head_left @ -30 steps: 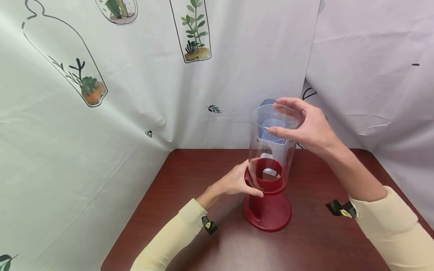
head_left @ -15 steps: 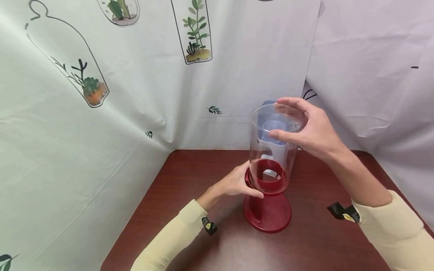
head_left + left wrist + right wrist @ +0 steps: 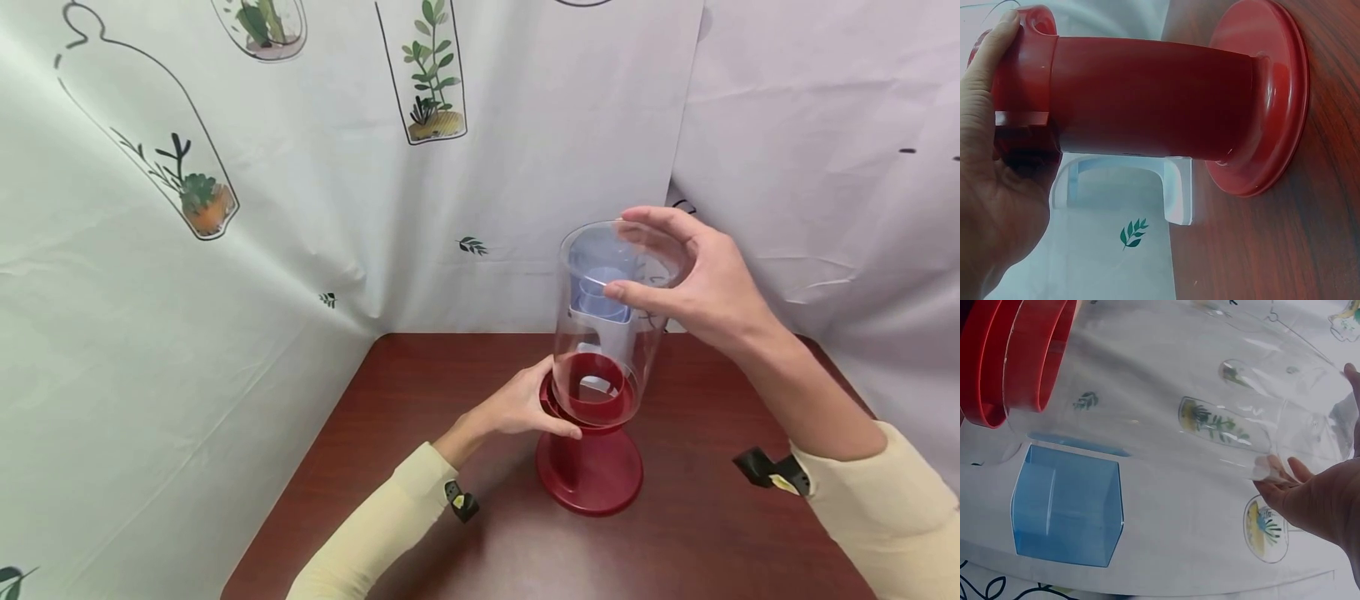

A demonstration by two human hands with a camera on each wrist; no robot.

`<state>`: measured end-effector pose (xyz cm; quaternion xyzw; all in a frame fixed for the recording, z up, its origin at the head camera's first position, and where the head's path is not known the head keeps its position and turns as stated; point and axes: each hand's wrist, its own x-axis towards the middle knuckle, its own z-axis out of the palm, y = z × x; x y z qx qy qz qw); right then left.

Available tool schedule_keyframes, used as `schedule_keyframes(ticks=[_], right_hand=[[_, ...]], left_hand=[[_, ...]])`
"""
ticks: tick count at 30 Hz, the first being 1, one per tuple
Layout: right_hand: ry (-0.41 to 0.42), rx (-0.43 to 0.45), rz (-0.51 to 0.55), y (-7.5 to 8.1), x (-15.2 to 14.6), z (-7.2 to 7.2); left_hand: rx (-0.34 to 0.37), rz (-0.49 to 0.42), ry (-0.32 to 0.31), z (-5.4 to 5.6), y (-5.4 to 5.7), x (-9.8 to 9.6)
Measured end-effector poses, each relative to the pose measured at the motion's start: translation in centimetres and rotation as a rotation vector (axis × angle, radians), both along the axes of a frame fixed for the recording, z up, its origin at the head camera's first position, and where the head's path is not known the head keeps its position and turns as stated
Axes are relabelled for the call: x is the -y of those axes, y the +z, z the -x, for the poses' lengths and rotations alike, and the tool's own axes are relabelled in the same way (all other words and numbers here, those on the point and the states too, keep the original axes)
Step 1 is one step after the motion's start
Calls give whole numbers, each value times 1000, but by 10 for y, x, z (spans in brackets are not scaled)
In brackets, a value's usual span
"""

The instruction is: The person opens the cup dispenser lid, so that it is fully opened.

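A red dispenser stand point(image 3: 588, 475) with a round base, a thick column point(image 3: 1147, 94) and a collar at its top is upright on the table. My left hand point(image 3: 513, 404) grips the collar from the left, thumb along its near side. A tall clear plastic cylinder point(image 3: 647, 350) stands over the red inner ring point(image 3: 1032, 362), leaning slightly right. Fingers and thumb of my right hand point(image 3: 701, 279) hold its upper rim from the right side. Whether the cylinder's lower edge is seated in the collar cannot be told.
Behind the cylinder stands a white stand point(image 3: 1177, 190) bearing a translucent blue container point(image 3: 1069, 503), partly seen through the clear plastic. The reddish-brown table point(image 3: 420, 375) meets a white printed cloth point(image 3: 525, 150) at the back and left.
My right hand has shifted a little right and up, and the cylinder's top has tilted right with it. The left hand and the red stand have stayed in place.
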<state>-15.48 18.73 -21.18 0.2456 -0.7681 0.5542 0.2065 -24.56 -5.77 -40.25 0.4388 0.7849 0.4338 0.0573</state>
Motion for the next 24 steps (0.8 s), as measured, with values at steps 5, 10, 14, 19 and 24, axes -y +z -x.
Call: schedule_keyframes(ticks=[5,10,14,19,24], right_hand=[[-2,-12,26,2,-1,-1],[-7,-8,43,4,-3,-4],[-16,-8,50,5,-6,-5],[-25,-17,72,7,-10,-8],[-14,-24,93,7,-16,-11]], left_hand=[[-7,36,39,-1,1,1],[3,50,53,-3,2,1],[6,49,47,-3,2,0],[-6,39,52,-2,0,-1],[-16,42,77,-4,-1,-2]])
